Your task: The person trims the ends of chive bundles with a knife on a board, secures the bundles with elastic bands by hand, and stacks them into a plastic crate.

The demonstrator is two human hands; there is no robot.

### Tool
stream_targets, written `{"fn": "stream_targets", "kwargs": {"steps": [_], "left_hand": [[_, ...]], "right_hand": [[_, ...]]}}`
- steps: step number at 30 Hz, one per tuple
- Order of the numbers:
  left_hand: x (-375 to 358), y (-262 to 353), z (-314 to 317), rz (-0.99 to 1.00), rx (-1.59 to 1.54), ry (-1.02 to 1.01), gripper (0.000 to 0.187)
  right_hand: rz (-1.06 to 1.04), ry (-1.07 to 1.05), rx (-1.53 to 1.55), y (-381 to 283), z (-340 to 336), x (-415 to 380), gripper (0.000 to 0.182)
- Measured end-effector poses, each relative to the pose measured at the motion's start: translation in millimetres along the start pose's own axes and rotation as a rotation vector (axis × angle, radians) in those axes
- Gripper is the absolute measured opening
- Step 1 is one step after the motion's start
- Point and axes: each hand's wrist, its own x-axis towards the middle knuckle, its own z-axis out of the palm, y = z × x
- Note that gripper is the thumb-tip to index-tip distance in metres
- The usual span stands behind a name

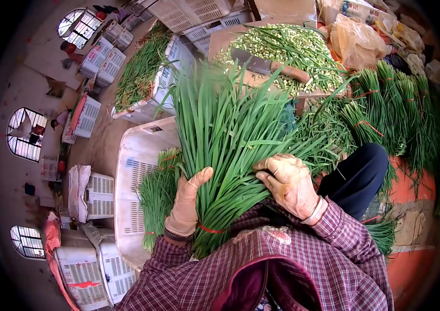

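A large bunch of long green leaves (225, 135) lies fanned out across the person's lap, with a red band (211, 228) around its lower end. My left hand (187, 199), in a pale glove, grips the bunch's left side, thumb over the leaves. My right hand (287, 184), also gloved, is at the bunch's right edge, fingers curled and pinched against some leaves. Beyond the bunch, a knife (261, 64) with a wooden handle rests on a board (222, 39) with a heap of cut pale stem ends (287, 44).
A white crate (126, 207) with tied bunches stands at the left, another crate (165, 78) heaped with greens behind it. Banded bunches (386, 103) lie at the right, below crumpled plastic bags (357, 41). Stacked crates (86, 116) line the far left.
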Motion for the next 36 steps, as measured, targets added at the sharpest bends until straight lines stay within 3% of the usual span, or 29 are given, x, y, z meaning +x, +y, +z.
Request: {"fn": "stream_targets", "kwargs": {"steps": [3,7,10,15,20,25,26,28,29,31,33,36], "left_hand": [[-1.0,2.2,5.0,0.015,0.059,0.025,0.043],[8.3,-12.0,-7.4,0.07,0.092,0.039,0.045],[10.1,-13.8,-8.3,0.003,0.042,0.031,0.046],[-6.1,0.2,23.8,0.129,0.35,-0.009,0.046],[-9.8,7.7,33.5,0.122,0.399,-0.04,0.064],[-7.3,1.7,32.1,0.146,0.423,-0.019,0.06],[-7.4,1.2,30.8,0.162,0.414,-0.029,0.058],[-8.7,0.3,28.2,0.142,0.371,-0.022,0.054],[-8.5,0.2,26.5,0.131,0.327,-0.004,0.05],[-7.8,0.2,19.8,0.114,0.349,0.008,0.043],[-1.4,-6.2,12.5,0.149,0.368,0.046,0.042],[-0.3,-4.8,23.0,0.185,0.355,0.016,0.04]], "right_hand": [[0.07,0.165,0.227,-1.5,4.0,11.7,0.013],[-0.049,0.245,0.081,-9.1,-10.4,35.5,0.014],[-0.073,0.207,-0.003,-21.8,-19.8,52.1,0.014],[-0.096,0.209,-0.149,-11.9,-3.9,75.2,0.015],[-0.104,0.103,-0.28,-4.5,5.5,82.7,0.016],[-0.047,0.056,-0.477,7.7,8.7,89.9,0.014],[-0.159,0.192,-0.472,25.5,7.6,93.8,0.023],[-0.189,0.428,-0.549,48.9,-18.2,102.7,0.015],[-0.124,0.508,-0.417,55.6,-36.2,102.2,0.007],[0.095,0.577,-0.531,68.2,-68.9,94.7,0.005],[0.038,0.608,-0.52,67.0,-85.7,83.0,0.018],[-0.147,0.289,-0.504,31.7,-63.7,71.2,0.042]]}}
